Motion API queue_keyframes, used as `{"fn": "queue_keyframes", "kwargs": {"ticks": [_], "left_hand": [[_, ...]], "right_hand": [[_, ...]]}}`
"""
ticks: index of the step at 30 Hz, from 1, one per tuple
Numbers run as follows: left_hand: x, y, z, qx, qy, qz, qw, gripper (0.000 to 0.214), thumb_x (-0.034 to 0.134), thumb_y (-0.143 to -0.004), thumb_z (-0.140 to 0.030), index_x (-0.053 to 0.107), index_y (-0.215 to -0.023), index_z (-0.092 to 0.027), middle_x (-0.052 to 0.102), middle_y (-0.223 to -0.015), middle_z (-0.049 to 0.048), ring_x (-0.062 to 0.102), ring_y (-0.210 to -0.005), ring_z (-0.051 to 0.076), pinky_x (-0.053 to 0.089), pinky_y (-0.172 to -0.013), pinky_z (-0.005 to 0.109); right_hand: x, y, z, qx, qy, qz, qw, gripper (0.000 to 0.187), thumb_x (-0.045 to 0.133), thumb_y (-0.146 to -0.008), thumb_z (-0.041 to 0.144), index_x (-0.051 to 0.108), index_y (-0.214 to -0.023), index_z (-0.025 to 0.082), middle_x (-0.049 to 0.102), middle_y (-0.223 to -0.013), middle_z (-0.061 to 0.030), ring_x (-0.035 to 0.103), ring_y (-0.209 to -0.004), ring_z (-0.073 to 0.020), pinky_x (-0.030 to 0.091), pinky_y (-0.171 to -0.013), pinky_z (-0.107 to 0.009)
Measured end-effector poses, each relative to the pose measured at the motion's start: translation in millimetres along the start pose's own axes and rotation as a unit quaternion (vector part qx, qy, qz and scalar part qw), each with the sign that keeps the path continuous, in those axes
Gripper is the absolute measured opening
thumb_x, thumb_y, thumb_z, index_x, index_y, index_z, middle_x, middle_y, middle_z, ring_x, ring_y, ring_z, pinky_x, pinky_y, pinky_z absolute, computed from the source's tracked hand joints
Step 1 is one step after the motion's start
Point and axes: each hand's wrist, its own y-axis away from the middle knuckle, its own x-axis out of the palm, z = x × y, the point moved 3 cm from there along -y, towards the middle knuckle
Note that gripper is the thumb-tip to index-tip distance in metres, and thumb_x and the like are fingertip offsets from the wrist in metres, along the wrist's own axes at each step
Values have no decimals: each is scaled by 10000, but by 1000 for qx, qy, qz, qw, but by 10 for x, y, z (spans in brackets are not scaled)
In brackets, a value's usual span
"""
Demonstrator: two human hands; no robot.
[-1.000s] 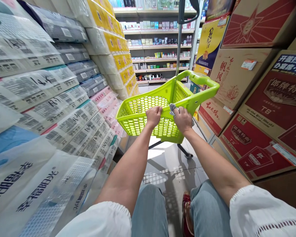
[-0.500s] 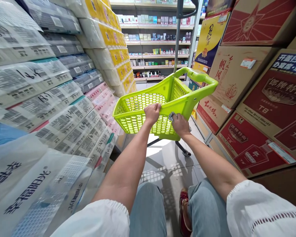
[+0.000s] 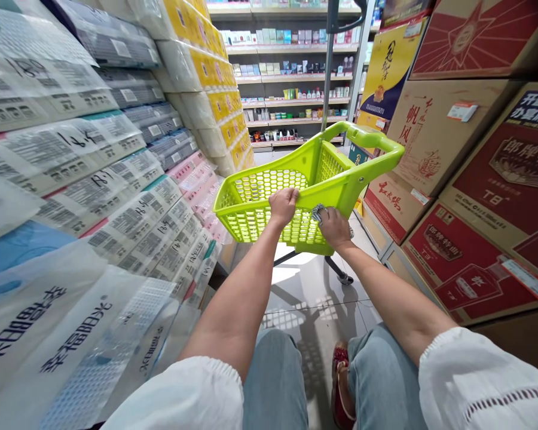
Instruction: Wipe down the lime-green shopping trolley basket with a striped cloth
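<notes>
A lime-green plastic shopping cart [image 3: 336, 191] stands crosswise in front of me on dark legs with casters. My left hand [image 3: 283, 206] is closed over the top rim of its near side. A crumpled grey-and-white patterned cloth [image 3: 317, 212] is bunched in my right hand [image 3: 334, 227], which presses it against the near side panel, below the rim and toward the handle end. Part of the cloth is hidden under the palm; a bit of it shows by the wrist. The cart's handle [image 3: 392, 152] juts out to the upper right, touched by neither hand.
Wrapped packages [image 3: 130, 215] are piled along the left, with yellow-and-white packs [image 3: 201, 77] behind them. Cardboard cartons [image 3: 452, 137] are stacked on the right. Shelves of small goods [image 3: 291, 77] fill the back. A metal pole [image 3: 327, 83] rises behind the cart. Tiled floor [image 3: 305, 298] lies between.
The whole scene has shifted slightly rightward in view, cart and hands together. Both hands keep their places on the cart, and the cloth stays in my right hand.
</notes>
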Motion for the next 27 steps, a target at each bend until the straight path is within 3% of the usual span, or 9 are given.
{"fn": "queue_keyframes", "kwargs": {"ticks": [4, 7, 8, 10, 12, 15, 18, 23, 27], "left_hand": [[-48, 218, -32, 61, 3, -35, 998, 326, 336, -959, -369, 609, -1085, -245, 637, -1109, 58, 526, -1073, 206, 339, -952, 356], [-40, 572, -32, 26, -42, -118, 992, 357, 321, -961, -378, 579, -1146, -212, 578, -1169, 106, 481, -1131, 232, 329, -986, 384], [1, 691, -30, 15, -61, -113, 992, 362, 322, -960, -385, 587, -1125, -203, 579, -1140, 116, 485, -1111, 243, 343, -965, 390], [133, 876, -25, 16, -102, -50, 993, 360, 316, -961, -376, 614, -1077, -210, 603, -1032, 116, 512, -1031, 253, 370, -903, 394], [259, 966, -5, 26, -130, 7, 991, 364, 315, -962, -350, 574, -1177, -210, 613, -997, 120, 528, -987, 257, 384, -863, 395], [381, 930, 43, 48, -170, 56, 983, 382, 309, -962, -274, 506, -1275, -179, 620, -1044, 136, 538, -996, 254, 390, -859, 391], [428, 816, 108, 62, -198, 78, 975, 352, 318, -952, -209, 558, -1205, -162, 631, -1039, 138, 547, -1004, 250, 385, -880, 388], [485, 740, 197, 59, -149, 76, 984, 309, 358, -939, -193, 642, -1060, -185, 645, -984, 121, 554, -985, 248, 372, -914, 379], [536, 761, 246, 45, -119, 67, 990, 296, 377, -926, -180, 669, -972, -180, 644, -959, 119, 544, -973, 255, 371, -899, 380]], "right_hand": [[-66, -10, -48, 4, -26, -14, 1000, 301, 486, -869, 265, 565, -1156, 219, 557, -1067, -97, 458, -954, -220, 348, -734, -297], [-133, -36, -52, 4, -37, -29, 999, 320, 509, -862, 310, 565, -1165, 228, 552, -1110, -96, 457, -972, -225, 341, -748, -300], [-148, -37, -44, 3, -39, -33, 999, 325, 509, -863, 322, 565, -1170, 231, 553, -1116, -95, 459, -971, -225, 339, -752, -301], [-174, -40, -12, -5, -40, -36, 999, 332, 502, -869, 339, 562, -1181, 243, 556, -1124, -88, 463, -965, -222, 337, -762, -301], [-208, -61, 34, -20, -42, -38, 998, 335, 484, -879, 345, 554, -1194, 259, 554, -1152, -78, 463, -970, -218, 335, -780, -302], [-266, -143, 114, -35, -47, -46, 997, 346, 464, -889, 348, 541, -1217, 270, 527, -1230, -75, 457, -999, -218, 333, -809, -307], [-262, -228, 186, -31, -47, -43, 997, 352, 443, -901, 345, 533, -1231, 265, 506, -1259, -87, 454, -1011, -224, 331, -814, -313], [-42, -219, 276, -82, -32, 22, 996, 313, 369, -936, 311, 571, -1169, 257, 556, -1134, -91, 461, -970, -221, 321, -795, -314], [145, -116, 287, -108, -18, 33, 993, 350, 281, -963, 278, 568, -1159, 241, 540, -1201, -102, 456, -1001, -232, 303, -814, -345]]}}
